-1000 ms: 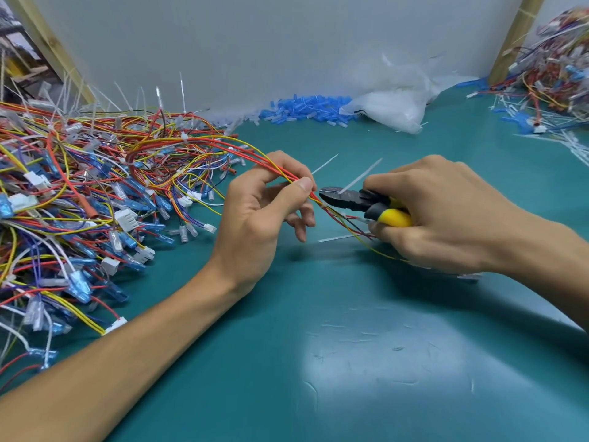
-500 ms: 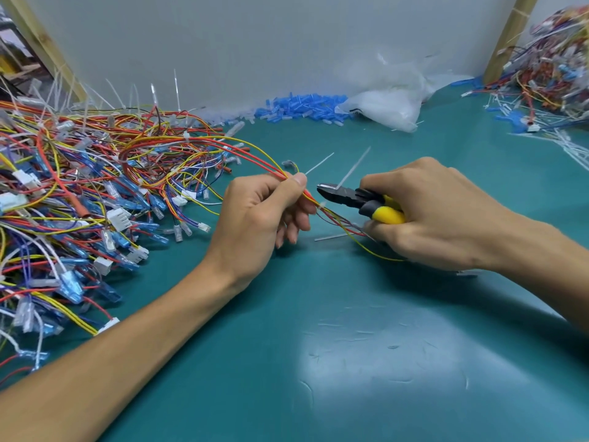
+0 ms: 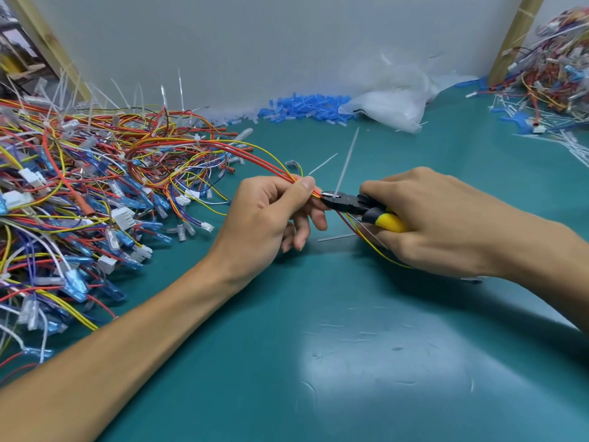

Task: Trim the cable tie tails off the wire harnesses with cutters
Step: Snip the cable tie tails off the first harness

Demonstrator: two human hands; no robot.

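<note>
Pinching the wire harness (image 3: pixel 255 156) between thumb and forefinger of the left hand (image 3: pixel 264 218), other fingers loosely curled beneath. Gripping the cutters (image 3: pixel 350 204) in the right hand (image 3: pixel 446 218), fingers wrapped round the yellow handles, black nose pointed left and touching the harness just beside the left thumb. Set at the base of the cable tie tail (image 3: pixel 345 164), the white tail standing up and leaning right above the blades; cannot tell whether closed on it. Trailing on under the right hand in red and yellow strands. Working over bare teal tabletop (image 3: pixel 350 362), with open room near and centre. Hemmed on the left by a tangled pile of harnesses (image 3: pixel 79 186), uncut tails sticking up, and on the far right by a second pile (image 3: pixel 554 74). Backed by a grey wall (image 3: pixel 287 43), with a heap of blue sleeves (image 3: pixel 306 106) along its foot and a clear plastic bag (image 3: pixel 392 100) just beside it, contents too hazy to tell. Lying on the tabletop between the hands, one loose cut tail (image 3: pixel 336 238).
</note>
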